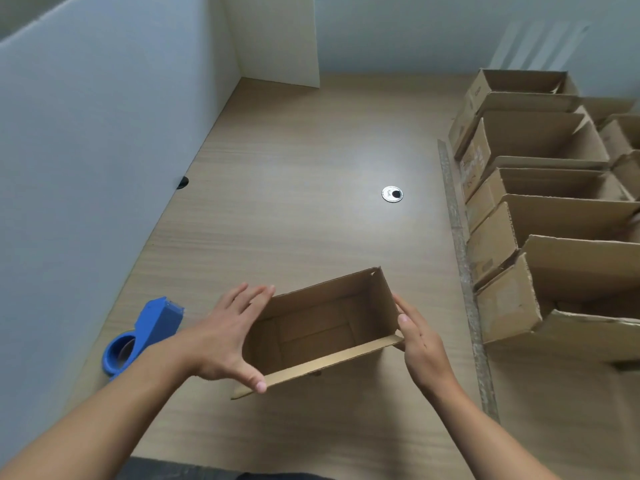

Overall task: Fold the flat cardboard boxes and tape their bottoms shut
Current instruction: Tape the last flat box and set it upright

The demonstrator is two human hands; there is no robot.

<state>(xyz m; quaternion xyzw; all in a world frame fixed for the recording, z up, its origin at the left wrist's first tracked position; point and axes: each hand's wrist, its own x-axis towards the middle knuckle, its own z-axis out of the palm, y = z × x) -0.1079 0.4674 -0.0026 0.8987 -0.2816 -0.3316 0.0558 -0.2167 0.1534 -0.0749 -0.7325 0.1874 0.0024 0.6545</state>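
A cardboard box (311,336), already squared up, sits open side up on the near middle of the surface (294,161), held between both hands. The left hand (221,336) lies flat against the box's left end, fingers straight and spread, thumb tip on the near-left corner. The right hand (420,342) presses the right end with its fingers nearly straight. Neither hand curls round anything; they hold the box by pressing from both sides.

Looking inside, the bottom flaps lie folded shut with a seam down the middle. Whether tape already runs along the underside cannot be told from this angle.

The blue tape dispenser (147,336) lies on the surface just left of the left forearm, untouched. A row of open boxes (540,188) stands along the right side.

So the folding looks done. If the bottom is untaped, the next move calls for turning the box over and reaching left for the dispenser. If it is taped, the box goes right, to the row.
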